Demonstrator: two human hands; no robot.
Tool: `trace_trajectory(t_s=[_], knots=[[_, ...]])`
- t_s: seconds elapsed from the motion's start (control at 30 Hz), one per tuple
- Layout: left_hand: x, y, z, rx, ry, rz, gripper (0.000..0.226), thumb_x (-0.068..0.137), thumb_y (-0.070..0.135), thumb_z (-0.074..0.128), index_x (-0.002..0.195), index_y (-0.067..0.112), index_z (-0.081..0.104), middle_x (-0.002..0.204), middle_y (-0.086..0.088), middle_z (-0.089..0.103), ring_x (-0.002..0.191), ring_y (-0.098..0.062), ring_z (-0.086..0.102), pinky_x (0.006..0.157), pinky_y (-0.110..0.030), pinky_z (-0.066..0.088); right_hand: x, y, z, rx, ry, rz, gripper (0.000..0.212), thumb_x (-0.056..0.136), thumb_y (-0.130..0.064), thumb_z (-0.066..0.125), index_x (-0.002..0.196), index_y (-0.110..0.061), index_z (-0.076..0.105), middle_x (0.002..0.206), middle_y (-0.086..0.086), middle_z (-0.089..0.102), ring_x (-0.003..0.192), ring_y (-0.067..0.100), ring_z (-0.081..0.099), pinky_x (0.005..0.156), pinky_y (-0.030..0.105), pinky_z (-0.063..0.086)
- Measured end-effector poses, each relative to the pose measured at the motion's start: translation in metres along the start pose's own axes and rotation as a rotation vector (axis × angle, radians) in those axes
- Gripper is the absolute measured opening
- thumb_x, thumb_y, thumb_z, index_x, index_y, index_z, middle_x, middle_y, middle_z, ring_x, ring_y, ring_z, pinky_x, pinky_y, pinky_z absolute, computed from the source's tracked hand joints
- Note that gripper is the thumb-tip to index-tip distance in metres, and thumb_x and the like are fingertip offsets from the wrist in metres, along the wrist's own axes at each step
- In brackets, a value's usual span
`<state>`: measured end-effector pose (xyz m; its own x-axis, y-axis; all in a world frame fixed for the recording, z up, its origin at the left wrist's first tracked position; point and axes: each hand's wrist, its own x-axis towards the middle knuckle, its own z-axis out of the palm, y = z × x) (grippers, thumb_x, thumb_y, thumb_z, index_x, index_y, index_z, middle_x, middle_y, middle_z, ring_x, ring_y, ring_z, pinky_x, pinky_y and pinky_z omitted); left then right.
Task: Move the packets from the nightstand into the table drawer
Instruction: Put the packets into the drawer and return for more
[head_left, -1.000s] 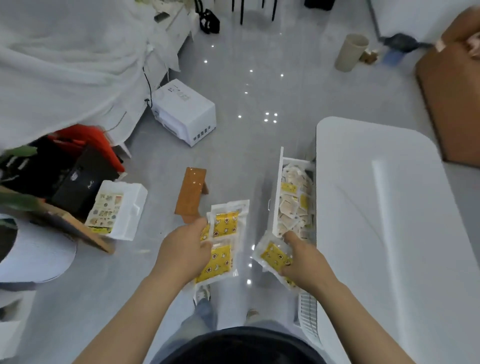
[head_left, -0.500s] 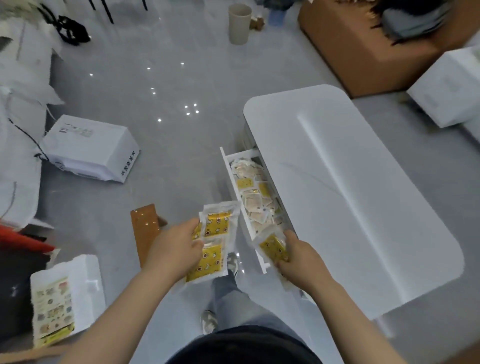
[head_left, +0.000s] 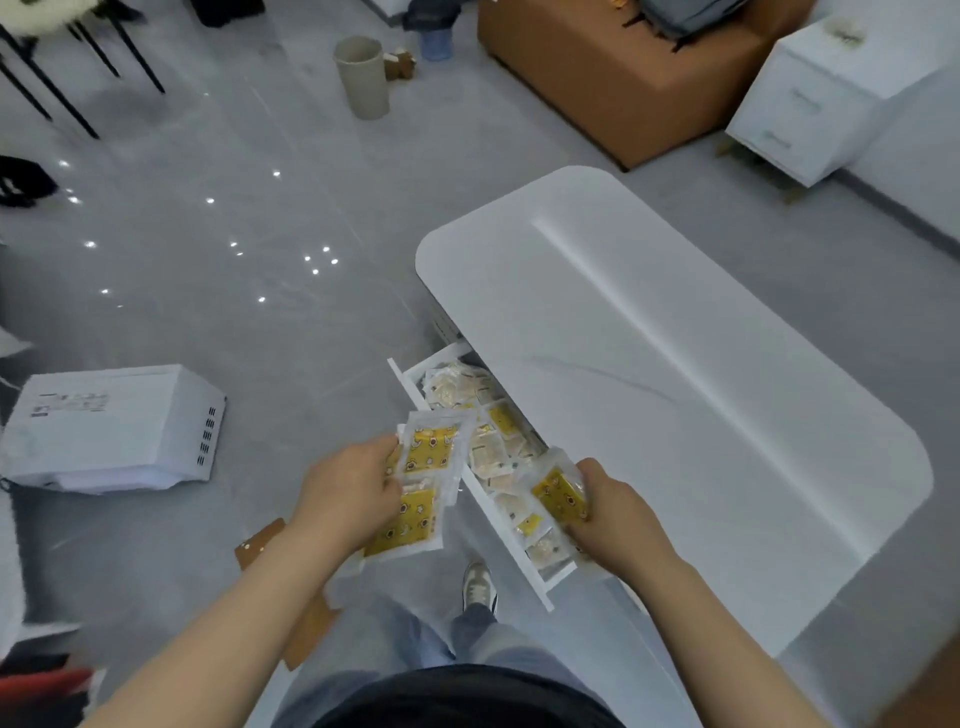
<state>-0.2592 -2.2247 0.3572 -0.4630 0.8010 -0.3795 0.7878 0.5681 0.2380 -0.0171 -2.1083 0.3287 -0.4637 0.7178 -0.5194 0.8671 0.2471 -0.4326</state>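
Observation:
My left hand (head_left: 347, 493) grips a stack of clear packets with yellow printed fronts (head_left: 423, 483), held just left of the open white drawer (head_left: 498, 525). My right hand (head_left: 613, 512) holds one yellow packet (head_left: 558, 493) over the near end of that drawer. The drawer slides out from the left side of the white table (head_left: 675, 395) and holds several packets (head_left: 467, 395), some pale and some yellow. The nightstand is not identifiable here.
A white boxy appliance (head_left: 114, 421) lies on the grey floor at left. A beige cup (head_left: 362, 77) stands far back, a brown ottoman (head_left: 613, 78) and a white cabinet (head_left: 831, 98) at the back right. Brown cardboard pieces (head_left: 260, 540) lie by my feet.
My view has swung right, bringing the table to the centre. My right hand has carried its packet from beside the drawer front to above the drawer's near end. The left hand keeps its stack.

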Motion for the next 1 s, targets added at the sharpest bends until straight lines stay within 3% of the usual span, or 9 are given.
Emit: trace_trajectory(t_s=[0.3, 0.4, 0.5, 0.57, 0.7, 0.8, 1.0], knots=[[0.086, 0.000, -0.009, 0.020, -0.090, 0.160, 0.018, 0.084, 0.020, 0.051, 0.101, 0.021, 0.056, 0.094, -0.001, 0.066, 0.081, -0.021, 0.057, 0.065, -0.033, 0.048, 0.022, -0.007, 0.005, 0.086, 0.024, 0.211, 0.041, 0.082, -0.019, 0.059, 0.118, -0.021, 0.040, 0.097, 0.002, 0.063, 0.085, 0.022, 0.060, 0.060, 0.030, 0.043], [0.121, -0.005, -0.015, 0.036, -0.143, 0.226, 0.018, 0.084, 0.019, 0.049, 0.102, 0.021, 0.054, 0.093, -0.002, 0.065, 0.081, -0.022, 0.058, 0.064, -0.034, 0.049, 0.035, -0.019, 0.010, 0.137, 0.045, 0.292, 0.043, 0.082, -0.019, 0.059, 0.120, -0.022, 0.040, 0.097, 0.001, 0.062, 0.083, 0.020, 0.057, 0.058, 0.029, 0.040], [0.155, -0.012, -0.026, 0.062, -0.205, 0.285, 0.010, 0.086, 0.018, 0.049, 0.096, 0.019, 0.048, 0.088, -0.002, 0.061, 0.078, -0.022, 0.056, 0.059, -0.032, 0.043, 0.047, -0.039, 0.015, 0.180, 0.079, 0.378, 0.047, 0.081, -0.018, 0.061, 0.123, -0.021, 0.040, 0.104, 0.004, 0.062, 0.092, 0.024, 0.059, 0.051, 0.023, 0.031], [0.178, -0.017, -0.029, 0.075, -0.241, 0.316, 0.007, 0.086, 0.018, 0.049, 0.093, 0.016, 0.048, 0.082, -0.003, 0.059, 0.074, -0.021, 0.055, 0.058, -0.032, 0.041, 0.055, -0.052, 0.022, 0.212, 0.087, 0.427, 0.046, 0.080, -0.018, 0.062, 0.121, -0.021, 0.041, 0.106, 0.004, 0.063, 0.095, 0.024, 0.060, 0.053, 0.027, 0.033], [0.228, -0.024, -0.018, 0.018, -0.360, 0.276, 0.008, 0.082, 0.018, 0.055, 0.084, 0.013, 0.049, 0.076, -0.003, 0.056, 0.067, -0.019, 0.052, 0.054, -0.031, 0.038, 0.076, -0.069, 0.033, 0.262, 0.120, 0.502, 0.045, 0.079, -0.021, 0.061, 0.120, -0.026, 0.041, 0.102, 0.004, 0.065, 0.093, 0.026, 0.061, 0.062, 0.030, 0.042], [0.261, -0.028, 0.000, -0.029, -0.436, 0.225, 0.013, 0.081, 0.019, 0.057, 0.094, 0.017, 0.056, 0.087, -0.001, 0.064, 0.077, -0.019, 0.060, 0.068, -0.037, 0.052, 0.093, -0.073, 0.038, 0.284, 0.118, 0.558, 0.051, 0.078, -0.021, 0.062, 0.124, -0.026, 0.041, 0.100, 0.004, 0.066, 0.091, 0.027, 0.062, 0.065, 0.032, 0.045], [0.315, -0.038, 0.053, 0.003, -0.479, 0.170, 0.018, 0.084, 0.020, 0.056, 0.102, 0.021, 0.057, 0.095, 0.002, 0.065, 0.081, -0.019, 0.060, 0.070, -0.032, 0.053, 0.137, -0.062, 0.056, 0.280, 0.081, 0.581, 0.042, 0.081, -0.016, 0.059, 0.119, -0.021, 0.041, 0.098, 0.006, 0.063, 0.088, 0.029, 0.060, 0.062, 0.030, 0.042]])
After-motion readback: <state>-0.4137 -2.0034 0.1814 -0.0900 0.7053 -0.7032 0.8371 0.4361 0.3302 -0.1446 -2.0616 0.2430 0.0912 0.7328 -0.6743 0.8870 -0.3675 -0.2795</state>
